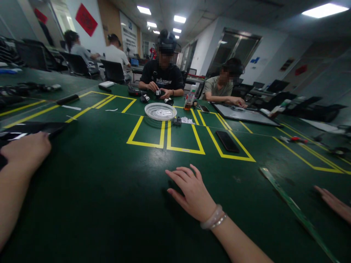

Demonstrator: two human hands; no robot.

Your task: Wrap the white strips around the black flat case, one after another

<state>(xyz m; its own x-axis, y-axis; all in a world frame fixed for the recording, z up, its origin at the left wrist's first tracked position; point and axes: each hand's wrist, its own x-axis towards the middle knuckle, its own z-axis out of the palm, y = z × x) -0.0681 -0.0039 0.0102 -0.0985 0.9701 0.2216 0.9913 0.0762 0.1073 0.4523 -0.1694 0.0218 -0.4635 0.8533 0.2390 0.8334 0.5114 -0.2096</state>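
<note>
At the left edge, my left hand (26,151) is closed on a glossy black flat item (35,127). Its fingertips are hidden, and I cannot make out the item's kind. My right hand (192,193), with two bracelets (214,218) at the wrist, is over the green table (123,212) with its fingers spread and nothing in them. Beyond it, a black phone (227,141) lies inside a yellow tape outline. A white slotted plastic basket (160,111) sits farther back, beside a small dark part (177,121).
Another person's hand (334,204) rests at the right, past a long green strip (293,206). Across the table, one person (161,78) handles small parts and another (222,86) works at a dark panel (246,114). A bottle (189,100) stands between them.
</note>
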